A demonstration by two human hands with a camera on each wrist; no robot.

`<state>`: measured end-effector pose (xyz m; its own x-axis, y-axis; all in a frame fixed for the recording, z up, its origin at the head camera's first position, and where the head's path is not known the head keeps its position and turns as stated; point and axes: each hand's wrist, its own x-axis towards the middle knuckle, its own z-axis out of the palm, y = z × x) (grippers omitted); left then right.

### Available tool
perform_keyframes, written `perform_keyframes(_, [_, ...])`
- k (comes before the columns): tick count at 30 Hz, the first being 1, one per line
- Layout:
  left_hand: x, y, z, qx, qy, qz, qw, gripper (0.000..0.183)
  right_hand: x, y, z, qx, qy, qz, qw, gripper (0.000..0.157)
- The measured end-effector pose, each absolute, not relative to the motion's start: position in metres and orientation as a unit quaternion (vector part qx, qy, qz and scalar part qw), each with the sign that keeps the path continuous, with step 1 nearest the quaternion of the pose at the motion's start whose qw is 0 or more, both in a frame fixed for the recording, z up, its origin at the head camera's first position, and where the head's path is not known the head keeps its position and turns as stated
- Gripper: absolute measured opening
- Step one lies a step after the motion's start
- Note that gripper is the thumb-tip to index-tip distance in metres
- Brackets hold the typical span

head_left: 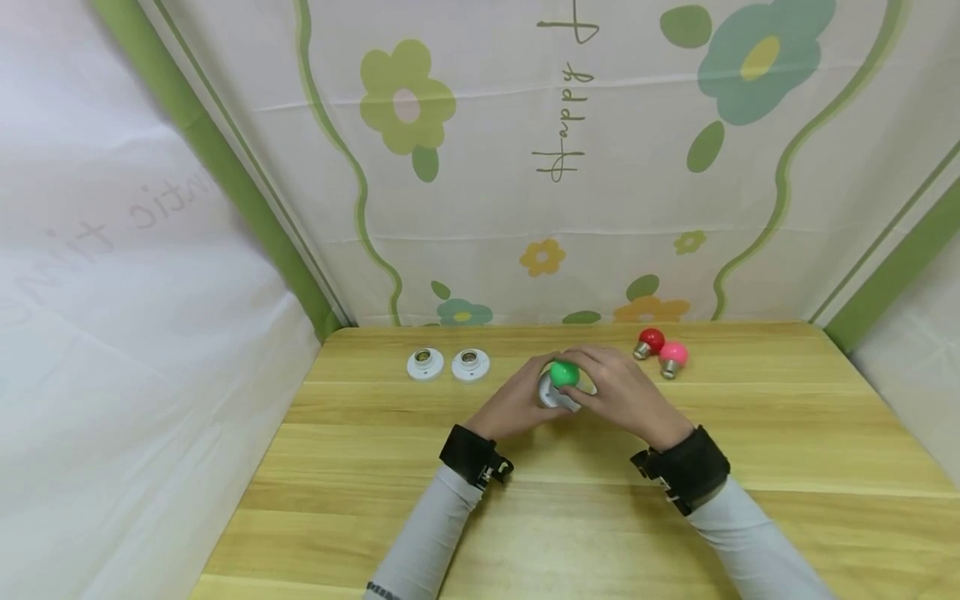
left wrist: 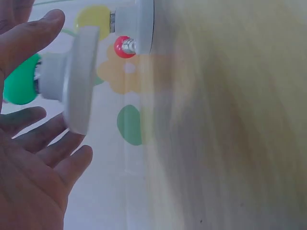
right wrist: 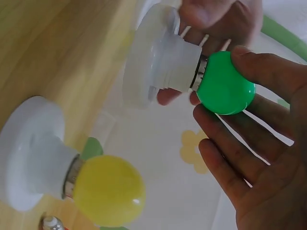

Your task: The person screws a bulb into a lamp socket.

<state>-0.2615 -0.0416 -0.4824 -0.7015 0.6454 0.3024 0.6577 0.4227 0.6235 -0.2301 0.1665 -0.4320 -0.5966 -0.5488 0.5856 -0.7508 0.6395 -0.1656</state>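
Note:
Raised off the wooden table, a white round lamp socket [left wrist: 79,81] is held at its base by my left hand [head_left: 522,402]. A green light bulb [right wrist: 225,84] sits at the socket's mouth, with a strip of its metal thread showing between glass and socket. My right hand [head_left: 618,392] pinches that bulb between thumb and fingers. Beside them, in the right wrist view, a yellow bulb [right wrist: 109,190] stands in another white socket [right wrist: 31,153] on the table; my right hand mostly hides these in the head view.
Two white sockets [head_left: 425,364] without bulbs stand to the left on the wooden table [head_left: 360,483]. A red bulb [head_left: 651,340] and a pink bulb [head_left: 673,356] lie at the back right. A flower-printed cloth [head_left: 480,192] hangs behind the table's far edge.

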Motion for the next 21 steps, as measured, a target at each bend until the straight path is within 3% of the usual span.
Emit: perform_keyframes(21, [-0.257,-0.054,-0.473,-0.351,-0.871,-0.342,-0.011,0.081,-0.243,0.163,-0.462,0.355,-0.889,0.141,0.251,0.051])
